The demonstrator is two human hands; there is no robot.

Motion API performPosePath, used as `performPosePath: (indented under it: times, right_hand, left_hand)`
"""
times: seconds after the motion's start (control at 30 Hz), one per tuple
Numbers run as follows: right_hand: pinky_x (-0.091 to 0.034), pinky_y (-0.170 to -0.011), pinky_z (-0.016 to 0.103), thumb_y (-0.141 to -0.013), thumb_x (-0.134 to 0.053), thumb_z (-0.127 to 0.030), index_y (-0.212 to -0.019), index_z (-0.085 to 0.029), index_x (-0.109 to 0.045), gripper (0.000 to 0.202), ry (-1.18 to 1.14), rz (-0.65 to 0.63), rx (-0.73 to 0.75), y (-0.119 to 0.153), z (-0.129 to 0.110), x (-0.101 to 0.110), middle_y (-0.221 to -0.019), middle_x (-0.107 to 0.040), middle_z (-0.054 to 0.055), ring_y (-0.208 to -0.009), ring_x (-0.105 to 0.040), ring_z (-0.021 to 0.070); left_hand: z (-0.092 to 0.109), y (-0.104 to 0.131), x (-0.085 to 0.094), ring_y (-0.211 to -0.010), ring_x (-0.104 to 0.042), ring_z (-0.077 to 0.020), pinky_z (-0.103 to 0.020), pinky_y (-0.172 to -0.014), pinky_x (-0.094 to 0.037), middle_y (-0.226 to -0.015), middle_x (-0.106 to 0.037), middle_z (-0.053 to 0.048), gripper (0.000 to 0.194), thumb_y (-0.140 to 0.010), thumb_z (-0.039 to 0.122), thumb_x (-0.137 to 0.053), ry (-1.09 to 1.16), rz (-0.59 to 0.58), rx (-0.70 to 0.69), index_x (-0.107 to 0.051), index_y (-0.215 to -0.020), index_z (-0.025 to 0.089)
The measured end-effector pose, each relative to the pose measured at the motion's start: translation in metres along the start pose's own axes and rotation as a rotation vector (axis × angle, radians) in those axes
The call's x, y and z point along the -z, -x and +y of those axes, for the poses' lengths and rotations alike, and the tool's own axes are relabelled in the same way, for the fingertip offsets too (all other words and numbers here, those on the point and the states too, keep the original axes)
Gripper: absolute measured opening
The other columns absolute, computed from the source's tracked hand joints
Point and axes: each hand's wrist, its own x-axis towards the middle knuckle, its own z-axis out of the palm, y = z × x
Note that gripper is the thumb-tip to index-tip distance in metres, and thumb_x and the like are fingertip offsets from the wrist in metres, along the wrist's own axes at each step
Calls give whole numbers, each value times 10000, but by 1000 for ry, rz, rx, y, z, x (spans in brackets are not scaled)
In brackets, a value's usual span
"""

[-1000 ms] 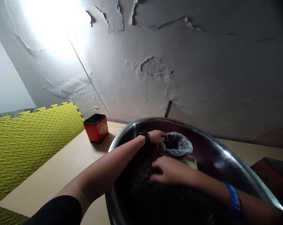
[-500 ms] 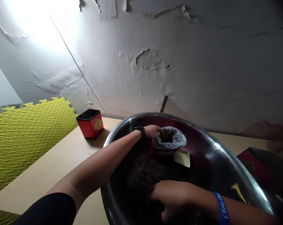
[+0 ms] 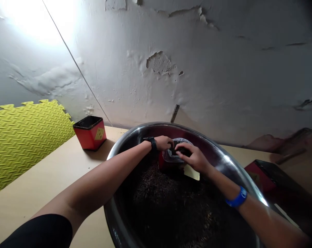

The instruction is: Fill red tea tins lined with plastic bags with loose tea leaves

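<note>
Tabletop point(image 3: 65, 168): one basin point(image 3: 214, 156), two hands point(image 3: 163, 142) point(image 3: 197, 158).

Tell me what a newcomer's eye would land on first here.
Probably the big shiny metal basin on the table, where left hand and right hand are close together at a plastic-lined red tin beside loose dark material. Next, the bright yellow mat at far left and the open red tin near it. Behind, the wall flakes.

right grip point(image 3: 194, 157) | raised from dark shreds point(image 3: 158, 186) | now over bag point(image 3: 168, 157) mouth, holding dark clump point(image 3: 183, 151)
</note>
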Motion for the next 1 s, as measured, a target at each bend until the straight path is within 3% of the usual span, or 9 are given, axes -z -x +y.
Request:
performPosePath:
  times: [0.07,0.2,0.37,0.43,0.57,0.67,0.73,0.83,1.0]
  right_hand:
    - [-388,-856,337,-779,-461,-258,-976,-192,-559,230,149,93,24,-2,12,7,-991,-568,59,-944,-508,179]
    - [-359,-903,372,-768,-471,-263,-1076,-216,-537,319,344,57,31,-4,27,13,-1085,-538,63,-1017,-474,200]
    - [-409,-795,286,-805,-416,-260,-900,-182,-584,208,216,79,36,-3,3,7,-916,-597,47,-863,-535,153]
    - [-415,-733,256,-817,-403,-276,-862,-180,-593,217,139,-126,49,0,-11,-3,-855,-614,33,-790,-548,134]
    - [-406,-656,239,-784,-449,-381,-865,-169,-612,279,106,-711,72,16,-27,-28,-812,-626,33,-718,-554,134]
    - [-414,-664,250,-617,-576,-531,-1020,-181,-576,533,144,-1034,7,29,-25,-43,-1011,-587,62,-839,-554,187]
    - [-417,-709,279,-476,-635,-583,-1128,-213,-515,759,212,-1158,-5,36,-23,-51,-1199,-475,74,-984,-502,254]
    - [-417,-700,312,-358,-660,-603,-1178,-199,-475,932,334,-1260,20,40,-26,-61,-1248,-413,104,-1028,-461,316]
    - [-371,-498,255,-421,-684,-473,-1135,-138,-512,808,322,-1338,60,47,-29,-77,-1089,-532,117,-799,-554,240]
  left_hand:
    - [0,0,0,-726,-548,-118,-182,-648,-399,-872,-632,0,343,-718,204,-387,-5,-10,-9,-601,-986,222]
    - [-2,0,1,-755,-551,-122,-184,-666,-400,-887,-634,5,344,-720,197,-384,-4,2,0,-605,-981,236]
    - [-1,3,4,-723,-549,-106,-174,-665,-401,-873,-634,16,344,-724,189,-379,4,-19,-14,-616,-967,234]
    - [0,3,4,-713,-548,-100,-170,-662,-402,-870,-633,25,351,-723,178,-371,10,-12,11,-619,-963,241]
    - [0,0,0,-692,-545,-98,-166,-646,-402,-830,-633,25,349,-713,162,-376,11,16,35,-630,-941,238]
    - [1,-2,-4,-680,-547,-99,-164,-622,-402,-809,-632,17,346,-699,137,-380,29,41,63,-634,-916,228]
    - [2,-3,-6,-674,-551,-99,-160,-597,-400,-804,-631,12,339,-690,119,-383,42,60,85,-635,-893,218]
    - [5,-2,-8,-644,-553,-99,-163,-565,-397,-779,-628,9,332,-688,109,-376,55,77,104,-635,-867,216]
    - [7,-6,-11,-626,-550,-97,-165,-572,-404,-780,-632,4,326,-683,92,-382,41,60,109,-645,-840,203]
